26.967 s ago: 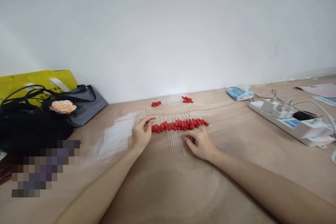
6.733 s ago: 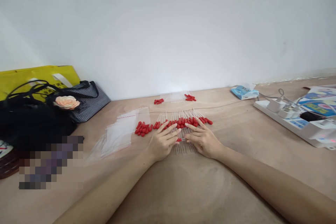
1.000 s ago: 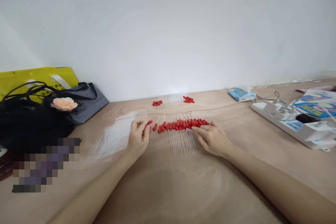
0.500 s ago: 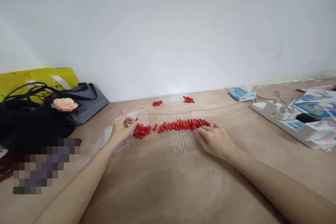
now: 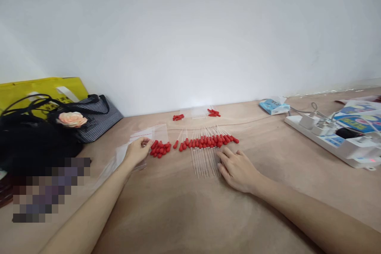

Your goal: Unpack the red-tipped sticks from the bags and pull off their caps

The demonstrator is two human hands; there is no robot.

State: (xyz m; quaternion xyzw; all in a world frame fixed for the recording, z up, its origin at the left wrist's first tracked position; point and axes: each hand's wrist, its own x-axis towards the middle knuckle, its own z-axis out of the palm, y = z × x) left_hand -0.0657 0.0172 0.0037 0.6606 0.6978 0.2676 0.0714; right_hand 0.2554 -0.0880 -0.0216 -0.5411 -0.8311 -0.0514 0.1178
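Observation:
My left hand (image 5: 137, 151) is closed, its fingertips on a red rubber bulb (image 5: 154, 144) at the left edge of a loose pile of red bulbs (image 5: 161, 151). My right hand (image 5: 238, 168) lies over the right end of a row of thin clear tubes (image 5: 205, 162), thumb and forefinger apart and touching the end tubes. Just beyond the tubes, assembled droppers with red bulbs (image 5: 205, 141) lie side by side, bulbs toward me and pale stems pointing away. Clear plastic zip bags (image 5: 160, 131) are beneath and beside my left hand.
Near the wall lie two small groups of red-bulbed pieces (image 5: 213, 112) beside clear tubes. A blue tissue pack (image 5: 274, 106) and a white power strip (image 5: 327, 143) with plugs are on the right. Striped (image 5: 97, 121) and yellow bags (image 5: 44, 85) stand at left.
My left hand has dropped slightly toward the bulb pile. My right hand has drawn back from the red-bulbed row onto the clear tubes, its thumb and forefinger now apart.

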